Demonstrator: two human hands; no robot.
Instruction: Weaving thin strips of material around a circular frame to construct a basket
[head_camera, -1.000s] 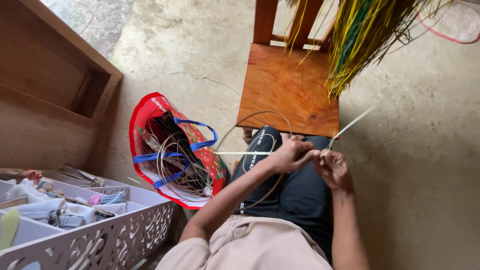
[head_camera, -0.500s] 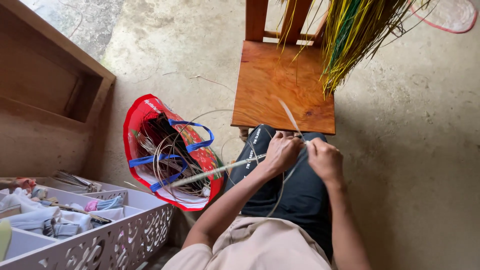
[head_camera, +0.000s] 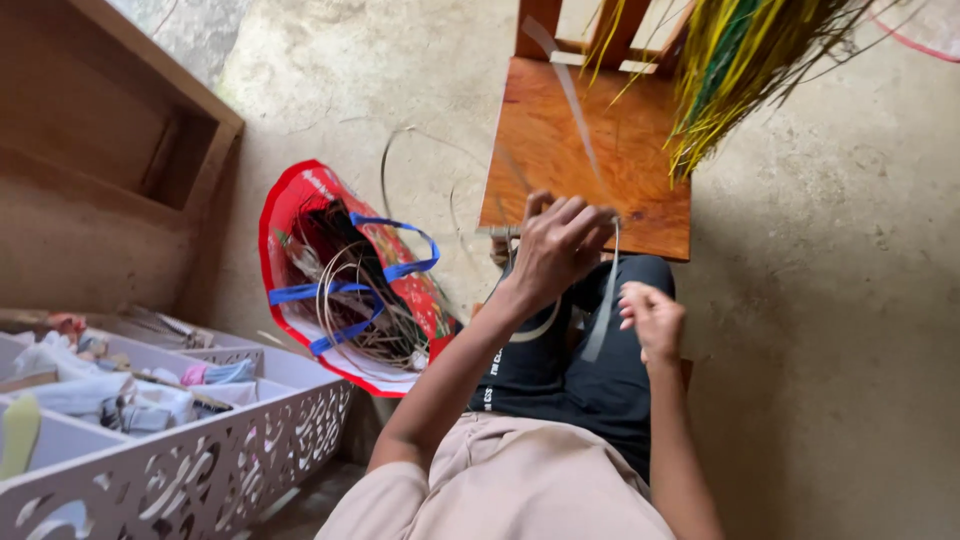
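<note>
Setting: Rough concrete floor under you; you sit with dark-clad legs stretched toward a wooden chair.
Near left: White fretwork organiser at your left side, its compartments holding small cloth items and oddments.
Right hand: Your right hand hovers above your lap, fingers loosely curled and slightly spread. It lies just beside the hanging end of the strip; whether a fingertip touches it cannot be told.
Left hand: Your left hand sits further forward, near the chair's front edge, fingers bent and closed around the flat pale strip.
Strip position: From your left hand one end drops toward your lap and loops below the wrist; the other end rises, blurred, across the chair toward its back.
Bag: Red woven bag with blue handles stands open on the floor to your left, well apart from both hands, filled with coils of thin cane.
Chair: Wooden chair seat lies just beyond your hands, bare except for the strip crossing above it.
Far: Bundle of yellow and green fibres hangs over the chair's right side.
Progress, judged: One strip is in hand and being worked; no woven piece is visible yet. The bag's coils and the hanging bundle appear unused, so most of the work seems to remain.
</note>
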